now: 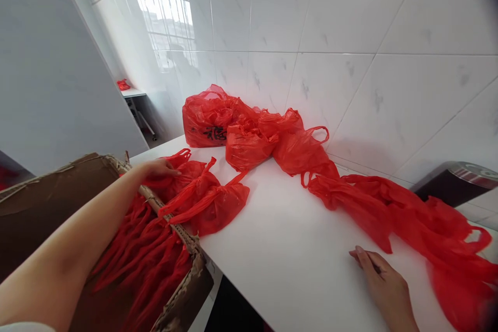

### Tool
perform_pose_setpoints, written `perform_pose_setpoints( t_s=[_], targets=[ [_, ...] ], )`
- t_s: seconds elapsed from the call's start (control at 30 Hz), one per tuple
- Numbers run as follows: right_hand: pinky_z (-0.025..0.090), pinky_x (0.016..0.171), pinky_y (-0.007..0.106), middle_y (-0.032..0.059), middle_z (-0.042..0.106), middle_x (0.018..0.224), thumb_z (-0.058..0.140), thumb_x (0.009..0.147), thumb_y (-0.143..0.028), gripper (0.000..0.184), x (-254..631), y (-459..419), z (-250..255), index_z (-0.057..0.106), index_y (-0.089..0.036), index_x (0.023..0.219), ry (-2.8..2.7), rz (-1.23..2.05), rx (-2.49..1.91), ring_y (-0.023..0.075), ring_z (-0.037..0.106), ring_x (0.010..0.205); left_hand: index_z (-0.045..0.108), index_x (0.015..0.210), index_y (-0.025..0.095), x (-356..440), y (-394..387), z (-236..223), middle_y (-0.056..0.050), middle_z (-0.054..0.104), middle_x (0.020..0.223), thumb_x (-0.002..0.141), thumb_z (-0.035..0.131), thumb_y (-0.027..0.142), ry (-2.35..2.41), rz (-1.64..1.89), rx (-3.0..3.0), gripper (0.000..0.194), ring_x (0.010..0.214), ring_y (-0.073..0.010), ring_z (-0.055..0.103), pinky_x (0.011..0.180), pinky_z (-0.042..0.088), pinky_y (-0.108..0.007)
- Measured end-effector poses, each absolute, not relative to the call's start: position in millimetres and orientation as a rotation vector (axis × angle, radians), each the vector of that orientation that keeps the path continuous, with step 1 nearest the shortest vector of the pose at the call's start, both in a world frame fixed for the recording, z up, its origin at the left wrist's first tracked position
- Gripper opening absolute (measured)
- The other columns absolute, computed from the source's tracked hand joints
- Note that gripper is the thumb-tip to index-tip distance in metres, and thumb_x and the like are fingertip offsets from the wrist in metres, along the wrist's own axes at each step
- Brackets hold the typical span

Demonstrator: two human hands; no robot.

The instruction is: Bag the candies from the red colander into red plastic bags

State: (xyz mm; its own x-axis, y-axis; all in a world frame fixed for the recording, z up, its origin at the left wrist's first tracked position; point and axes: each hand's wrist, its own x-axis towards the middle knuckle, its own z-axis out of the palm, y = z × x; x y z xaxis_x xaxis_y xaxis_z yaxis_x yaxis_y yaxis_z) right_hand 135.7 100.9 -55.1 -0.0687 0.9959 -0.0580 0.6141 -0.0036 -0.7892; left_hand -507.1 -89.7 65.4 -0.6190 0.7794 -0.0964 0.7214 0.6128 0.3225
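Observation:
My left arm reaches across a cardboard box, and my left hand (pixel 158 168) is closed on a red plastic bag (pixel 182 179) at the table's left edge; its fingertips are partly lost against the red. Two more tied red bags (pixel 223 205) lie right beside it, their handles hanging over the box rim. Inside the cardboard box (pixel 187 264) is a heap of thin red plastic bags (pixel 142 249). Over the white table (pixel 272 238), my right hand (pixel 385 282) is closed, thumb against fingers, with nothing visible in it. Loose red bags (pixel 404 212) lie just beyond it.
Several filled red bags (pixel 249 140) stand against the tiled wall (pixel 272 21), one with black lettering. A dark cylinder with a silvery end (pixel 455 181) lies at the right by the wall. A grey panel (pixel 62 62) rises at the left.

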Motion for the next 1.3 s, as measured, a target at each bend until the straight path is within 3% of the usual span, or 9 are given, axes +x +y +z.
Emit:
perform_pose_setpoints(
  t_s=[0.33, 0.53, 0.63, 0.9, 1.13, 1.3],
  targets=[
    [0.047, 0.082, 0.033, 0.0037, 0.072, 0.104, 0.052, 0.078, -0.066, 0.047, 138, 101, -61, 0.072, -0.024, 0.088, -1.763, 0.909, -1.602, 0.026, 0.064, 0.098, 0.061, 0.108, 0.014, -480, -97, 97, -0.007, 0.063, 0.106, 0.089, 0.056, 0.045, 2.821, 0.274, 1.222, 0.037, 0.094, -0.0226, 0.061, 0.083, 0.05, -0.043],
    [0.048, 0.078, 0.033, 0.0046, 0.072, 0.102, 0.052, 0.079, -0.065, 0.047, 138, 100, -59, 0.073, -0.023, 0.087, -1.788, 0.874, -1.568, 0.0262, 0.065, 0.095, 0.064, 0.084, 0.018, -453, -95, 87, 0.001, 0.066, 0.076, 0.078, 0.057, 0.059, 2.688, 0.382, 1.347, 0.041, 0.076, -0.0209, 0.062, 0.069, 0.046, -0.031],
    [0.048, 0.08, 0.033, 0.0044, 0.072, 0.102, 0.052, 0.079, -0.065, 0.047, 137, 100, -58, 0.072, -0.023, 0.086, -1.788, 0.89, -1.58, 0.0262, 0.064, 0.095, 0.064, 0.081, 0.02, -450, -93, 85, 0.003, 0.067, 0.071, 0.077, 0.054, 0.062, 2.669, 0.443, 1.331, 0.043, 0.072, -0.0212, 0.064, 0.064, 0.046, -0.029],
    [0.046, 0.083, 0.033, 0.0018, 0.072, 0.104, 0.051, 0.077, -0.068, 0.048, 137, 99, -57, 0.071, -0.026, 0.087, -1.767, 0.931, -1.612, 0.0251, 0.063, 0.1, 0.06, 0.111, 0.014, -465, -97, 92, -0.007, 0.063, 0.11, 0.09, 0.058, 0.036, 2.859, 0.292, 1.21, 0.03, 0.095, -0.0216, 0.063, 0.082, 0.053, -0.042],
    [0.049, 0.076, 0.033, 0.0027, 0.073, 0.1, 0.052, 0.077, -0.066, 0.047, 136, 97, -52, 0.073, -0.025, 0.084, -1.791, 0.884, -1.614, 0.0263, 0.064, 0.095, 0.064, 0.103, 0.013, -453, -94, 84, -0.005, 0.066, 0.104, 0.088, 0.059, 0.043, 2.667, 0.155, 1.439, 0.033, 0.095, -0.0231, 0.063, 0.085, 0.05, -0.042],
    [0.049, 0.075, 0.034, 0.0049, 0.073, 0.1, 0.052, 0.077, -0.066, 0.048, 134, 95, -49, 0.074, -0.023, 0.084, -1.795, 0.849, -1.601, 0.0275, 0.064, 0.094, 0.056, 0.123, 0.015, -455, -98, 76, -0.013, 0.055, 0.129, 0.083, 0.063, 0.048, 2.749, 0.07, 1.373, 0.053, 0.12, -0.0298, 0.05, 0.1, 0.04, -0.051]
  ],
)
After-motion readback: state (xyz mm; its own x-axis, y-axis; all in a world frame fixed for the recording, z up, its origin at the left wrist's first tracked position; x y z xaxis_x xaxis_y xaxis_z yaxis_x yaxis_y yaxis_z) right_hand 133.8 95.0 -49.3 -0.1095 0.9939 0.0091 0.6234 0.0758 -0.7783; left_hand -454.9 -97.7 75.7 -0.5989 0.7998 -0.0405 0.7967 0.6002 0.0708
